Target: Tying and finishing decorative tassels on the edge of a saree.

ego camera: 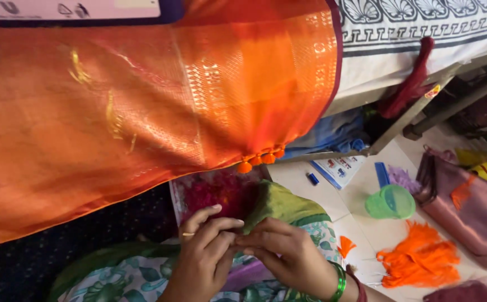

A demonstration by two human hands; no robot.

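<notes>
Below, pale floor [377, 235], orange threads [419, 260].

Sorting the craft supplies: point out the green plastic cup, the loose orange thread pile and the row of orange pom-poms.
green plastic cup [390, 202]: head view, on its translucent side.
orange thread pile [419, 260]: head view, middle of the heap.
orange pom-poms [261, 159]: head view, a middle ball on the fabric's edge.

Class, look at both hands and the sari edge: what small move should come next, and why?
Probably lift the pinched piece to the sari edge: left hand and right hand meet fingertip to fingertip, low in the lap, while the row of orange pom-poms ends above them.
</notes>
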